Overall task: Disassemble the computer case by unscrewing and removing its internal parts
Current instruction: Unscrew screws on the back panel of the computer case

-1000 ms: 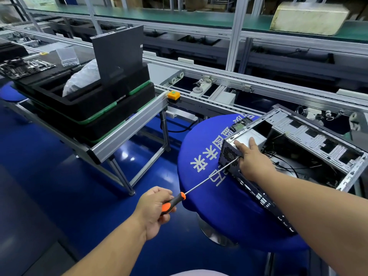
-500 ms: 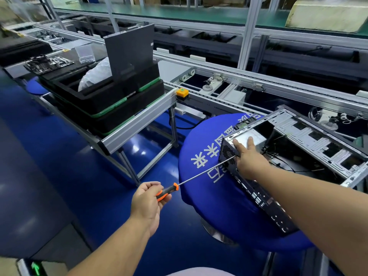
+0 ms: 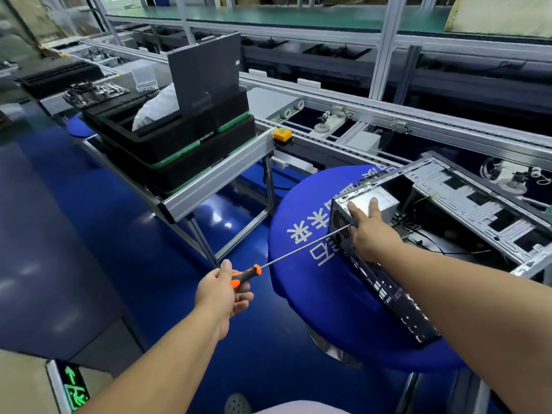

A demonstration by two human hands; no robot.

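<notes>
- Left hand (image 3: 221, 289) still gripping orange-and-black long-shaft screwdriver (image 3: 294, 254), lower centre, tip unmoved at open black-and-silver metal computer case (image 3: 385, 289).
- Right hand (image 3: 370, 231) still flat, fingers straight, on silver box.

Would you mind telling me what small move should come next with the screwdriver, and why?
Probably turn the screwdriver to loosen the screw. Its tip sits at the rear panel of the computer case, the left hand grips the handle, and the right hand rests flat on the silver box inside.
</notes>
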